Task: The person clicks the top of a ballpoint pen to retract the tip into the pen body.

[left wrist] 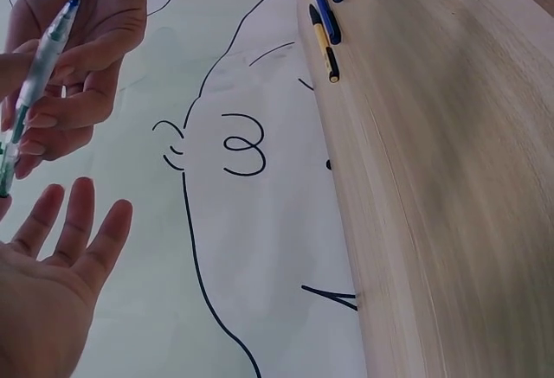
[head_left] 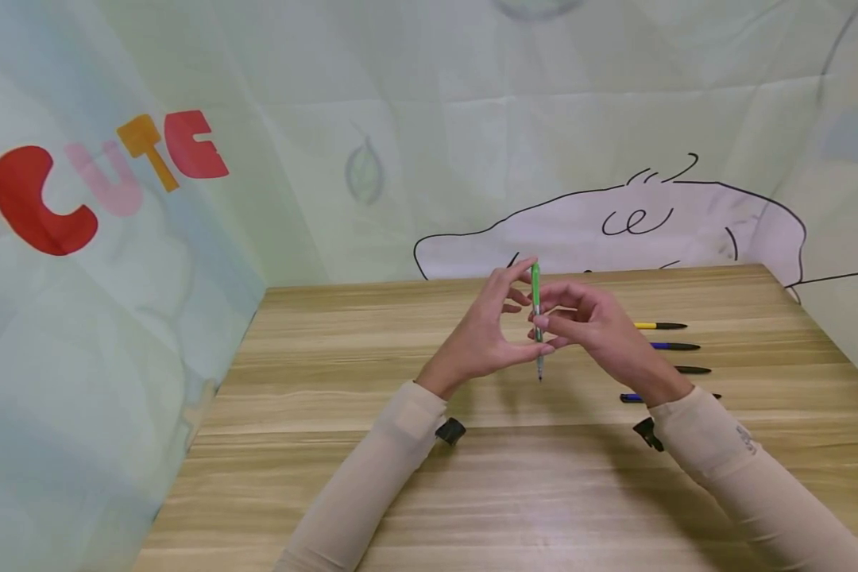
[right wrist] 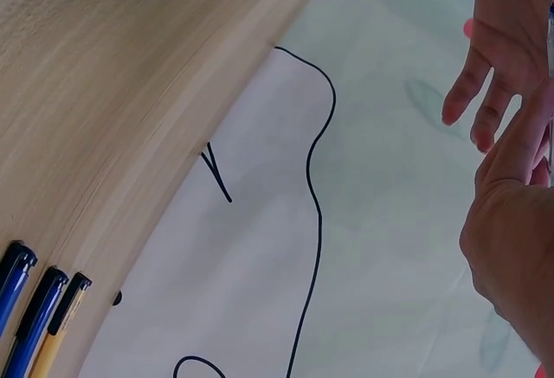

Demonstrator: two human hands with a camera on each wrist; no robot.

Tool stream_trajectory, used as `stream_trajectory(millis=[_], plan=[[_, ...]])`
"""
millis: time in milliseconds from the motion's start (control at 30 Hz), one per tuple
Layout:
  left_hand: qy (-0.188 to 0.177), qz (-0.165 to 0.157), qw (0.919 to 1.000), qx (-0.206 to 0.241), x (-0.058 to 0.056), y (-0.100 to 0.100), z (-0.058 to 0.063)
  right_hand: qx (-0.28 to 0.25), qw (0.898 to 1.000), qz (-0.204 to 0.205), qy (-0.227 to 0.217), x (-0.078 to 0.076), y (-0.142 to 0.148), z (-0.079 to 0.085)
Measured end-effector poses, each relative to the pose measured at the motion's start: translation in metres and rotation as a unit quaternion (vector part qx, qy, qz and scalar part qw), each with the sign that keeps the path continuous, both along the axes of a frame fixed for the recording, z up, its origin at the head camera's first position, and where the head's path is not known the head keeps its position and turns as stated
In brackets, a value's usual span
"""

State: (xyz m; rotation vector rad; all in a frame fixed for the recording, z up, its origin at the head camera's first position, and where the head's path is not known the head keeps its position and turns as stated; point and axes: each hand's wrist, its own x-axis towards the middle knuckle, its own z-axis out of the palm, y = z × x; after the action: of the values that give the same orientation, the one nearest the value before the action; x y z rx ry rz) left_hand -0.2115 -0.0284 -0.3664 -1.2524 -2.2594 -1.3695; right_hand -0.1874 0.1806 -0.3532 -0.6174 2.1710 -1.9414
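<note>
A slim pen (head_left: 536, 280) with a green upper part and a see-through lower barrel stands upright above the table, dark tip downward. My right hand (head_left: 593, 322) pinches its middle between thumb and fingers. At its top end rests the index fingertip of my left hand (head_left: 475, 334), while the left thumb lies against the lower barrel, so that hand spans the pen lengthwise. In the left wrist view the other fingers of the left hand (left wrist: 56, 283) spread away from the pen (left wrist: 39, 75). The right wrist view catches the right hand (right wrist: 511, 240) only at its edge.
Right of the hands, a yellow pen (head_left: 661, 326), a blue pen (head_left: 675, 346), a black-ended pen (head_left: 693, 370) and another blue pen (head_left: 631, 398) lie in a row, partly behind the right hand and wrist. A printed cloth (head_left: 314, 159) hangs behind the wooden table (head_left: 329, 342).
</note>
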Motion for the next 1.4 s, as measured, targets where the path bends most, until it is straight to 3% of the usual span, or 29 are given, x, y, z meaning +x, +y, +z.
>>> stream_trajectory(millis=[600, 1033, 1400], plan=[[0.015, 0.006, 0.9998, -0.012, 0.000, 0.002, 0.003, -0.015, 1.000, -0.010, -0.006, 0.000, 0.001, 0.000], [0.046, 0.020, 0.9981, -0.035, 0.000, -0.001, 0.004, -0.004, 1.000, 0.009, -0.011, -0.003, 0.004, -0.004], [0.012, 0.018, 0.9992, -0.034, 0.001, -0.013, 0.001, 0.019, 1.000, 0.011, -0.017, -0.003, 0.013, -0.007]])
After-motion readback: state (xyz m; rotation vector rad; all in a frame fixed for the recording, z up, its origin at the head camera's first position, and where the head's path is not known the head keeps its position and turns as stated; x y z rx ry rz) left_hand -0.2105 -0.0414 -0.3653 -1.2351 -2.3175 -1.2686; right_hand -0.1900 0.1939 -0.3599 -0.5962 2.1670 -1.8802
